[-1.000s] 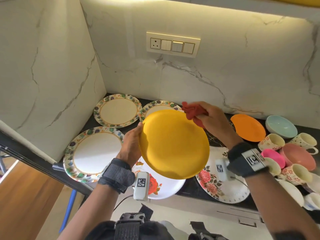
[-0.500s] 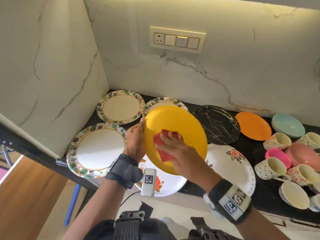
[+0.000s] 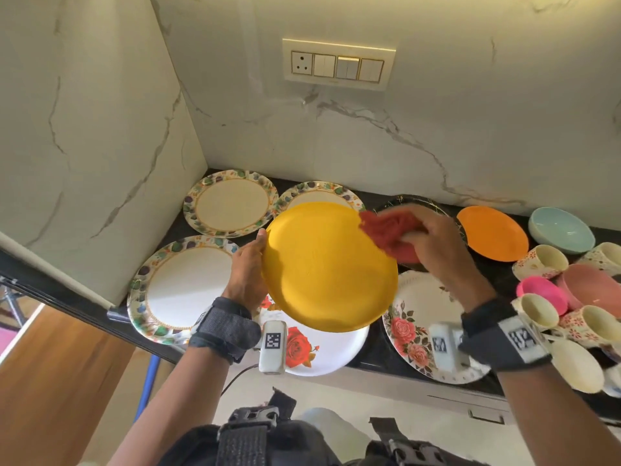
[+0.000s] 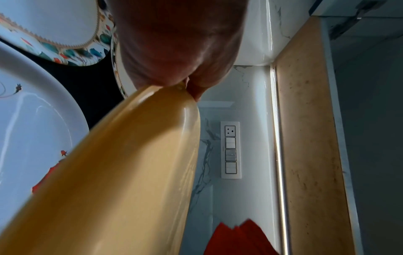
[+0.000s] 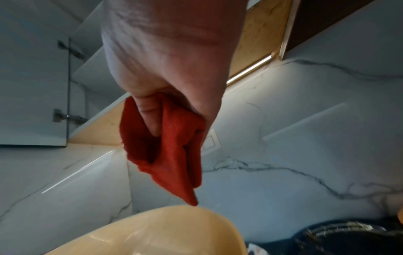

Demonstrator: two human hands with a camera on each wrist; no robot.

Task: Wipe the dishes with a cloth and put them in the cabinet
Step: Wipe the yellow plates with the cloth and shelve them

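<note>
The left hand [image 3: 247, 269] pinches the left rim of the yellow plate [image 3: 327, 269], holding it tilted in the air above the black counter [image 3: 378, 348]. The right hand [image 3: 433, 245] bunches the red cloth [image 3: 389, 232] in curled fingers at the plate's far right edge. Below, patterned plates [image 3: 232, 201] crowd the counter's left corner; an orange plate [image 3: 492, 232] and cups [image 3: 541, 264] fill the right.
</note>
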